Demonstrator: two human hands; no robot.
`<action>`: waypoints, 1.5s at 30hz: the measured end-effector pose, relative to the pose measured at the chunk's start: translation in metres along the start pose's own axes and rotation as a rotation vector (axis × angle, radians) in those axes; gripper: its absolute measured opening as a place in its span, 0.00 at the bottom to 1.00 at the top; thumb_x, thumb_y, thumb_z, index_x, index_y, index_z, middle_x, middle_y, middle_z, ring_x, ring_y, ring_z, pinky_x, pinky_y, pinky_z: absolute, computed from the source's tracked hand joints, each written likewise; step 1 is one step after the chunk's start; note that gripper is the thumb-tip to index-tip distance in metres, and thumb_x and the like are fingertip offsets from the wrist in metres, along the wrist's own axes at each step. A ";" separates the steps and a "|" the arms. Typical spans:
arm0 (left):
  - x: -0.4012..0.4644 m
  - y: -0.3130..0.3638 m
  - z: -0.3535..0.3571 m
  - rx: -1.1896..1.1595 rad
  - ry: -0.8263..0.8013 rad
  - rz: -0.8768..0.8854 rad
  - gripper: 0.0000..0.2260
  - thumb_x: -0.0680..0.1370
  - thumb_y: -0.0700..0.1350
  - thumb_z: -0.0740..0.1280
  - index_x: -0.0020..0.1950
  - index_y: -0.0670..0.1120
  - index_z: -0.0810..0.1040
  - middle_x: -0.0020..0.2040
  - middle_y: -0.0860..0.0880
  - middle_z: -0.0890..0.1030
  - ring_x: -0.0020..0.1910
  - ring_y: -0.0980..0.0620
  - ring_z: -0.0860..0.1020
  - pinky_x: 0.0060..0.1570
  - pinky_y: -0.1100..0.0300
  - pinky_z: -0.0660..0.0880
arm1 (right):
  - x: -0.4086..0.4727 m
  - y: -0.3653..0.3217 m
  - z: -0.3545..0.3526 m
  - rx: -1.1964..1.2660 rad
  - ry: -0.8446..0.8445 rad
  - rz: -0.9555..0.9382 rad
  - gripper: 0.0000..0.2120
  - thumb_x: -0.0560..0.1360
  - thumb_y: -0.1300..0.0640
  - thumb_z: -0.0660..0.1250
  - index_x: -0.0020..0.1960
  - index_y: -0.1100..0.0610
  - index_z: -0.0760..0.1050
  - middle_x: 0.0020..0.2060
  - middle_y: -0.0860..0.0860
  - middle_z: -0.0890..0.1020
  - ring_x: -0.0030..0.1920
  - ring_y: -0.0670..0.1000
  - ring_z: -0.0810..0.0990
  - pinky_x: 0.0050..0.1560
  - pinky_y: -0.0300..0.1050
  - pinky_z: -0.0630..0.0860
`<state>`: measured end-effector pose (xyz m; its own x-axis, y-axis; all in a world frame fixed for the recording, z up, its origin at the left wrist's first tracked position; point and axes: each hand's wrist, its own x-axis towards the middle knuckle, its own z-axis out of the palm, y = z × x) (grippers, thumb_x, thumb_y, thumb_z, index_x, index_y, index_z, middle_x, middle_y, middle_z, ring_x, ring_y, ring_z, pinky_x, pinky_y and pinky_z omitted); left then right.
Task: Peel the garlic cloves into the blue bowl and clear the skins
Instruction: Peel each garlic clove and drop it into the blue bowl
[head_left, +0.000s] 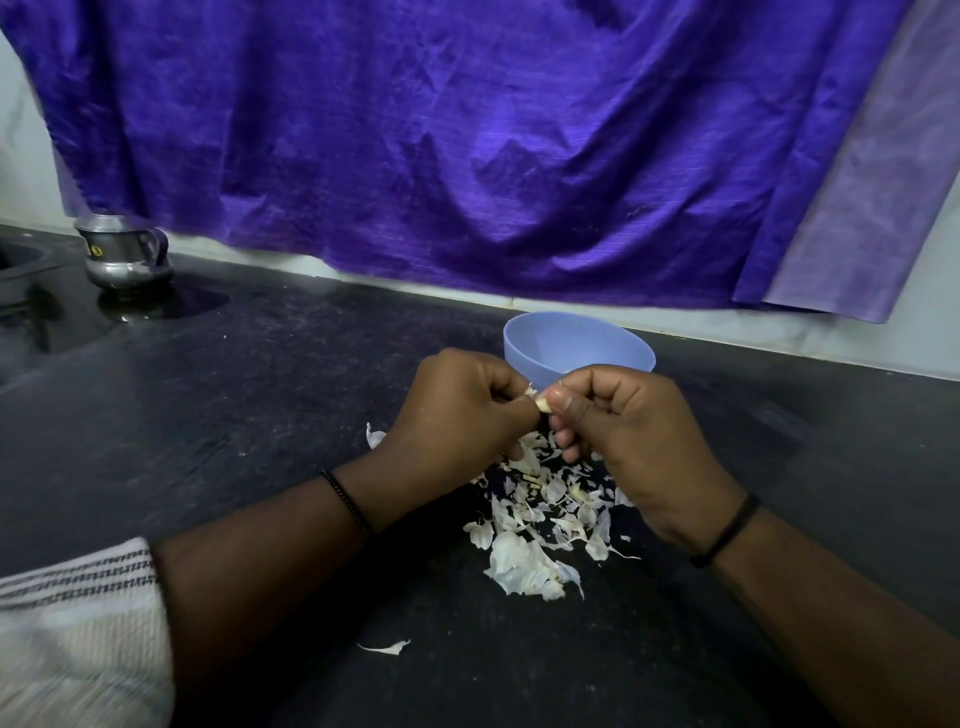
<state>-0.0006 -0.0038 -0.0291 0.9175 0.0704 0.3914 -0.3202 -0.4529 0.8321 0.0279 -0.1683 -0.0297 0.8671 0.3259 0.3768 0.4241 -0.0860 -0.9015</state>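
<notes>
1. we see our left hand (457, 410) and right hand (628, 431) held together above the dark counter (260, 415), fingertips meeting in the middle.
2. between them sits a small garlic clove (540, 402); both hands have their fingers curled in and pinch it from either side, left thumb and fingers on one end, right thumb on the other.
3. only a pale sliver of the clove shows, so we cannot tell how much skin is on it.
4. the blue bowl (550, 338) stands on the counter just behind the hands, near the wall; its near rim is hidden by our knuckles and we cannot see what lies in its bottom.
5. a heap of white garlic skins (535, 525) lies on the counter right under and in front of the hands, between our wrists.
6. one stray skin (385, 648) lies apart, closer to us.
7. each wrist carries a thin dark band.
8. a steel jug (122, 249) stands at the far left of the counter, and a purple cloth (467, 130) hangs over the wall behind.
</notes>
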 end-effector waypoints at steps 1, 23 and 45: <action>0.001 -0.001 0.000 -0.076 -0.029 -0.031 0.06 0.76 0.38 0.71 0.39 0.40 0.83 0.31 0.44 0.83 0.28 0.49 0.82 0.29 0.54 0.79 | 0.000 -0.001 0.001 0.038 -0.010 0.016 0.06 0.77 0.65 0.68 0.43 0.61 0.82 0.31 0.51 0.81 0.31 0.47 0.77 0.31 0.38 0.76; 0.006 -0.014 -0.004 0.278 0.075 0.060 0.06 0.70 0.43 0.78 0.42 0.53 0.84 0.40 0.55 0.79 0.38 0.59 0.78 0.38 0.69 0.73 | 0.004 -0.003 -0.020 0.216 0.031 0.137 0.11 0.70 0.72 0.73 0.50 0.61 0.81 0.39 0.52 0.85 0.37 0.48 0.81 0.35 0.37 0.78; 0.022 -0.022 -0.013 0.490 -0.024 -0.014 0.09 0.82 0.45 0.62 0.53 0.50 0.82 0.54 0.48 0.74 0.52 0.48 0.76 0.54 0.52 0.74 | 0.066 -0.017 -0.025 -0.751 0.254 -0.167 0.07 0.78 0.55 0.69 0.48 0.56 0.85 0.48 0.46 0.86 0.47 0.41 0.78 0.44 0.27 0.64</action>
<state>0.0232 0.0191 -0.0338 0.9280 0.0613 0.3674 -0.1646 -0.8173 0.5522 0.0843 -0.1692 0.0154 0.7713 0.1744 0.6121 0.5375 -0.6935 -0.4797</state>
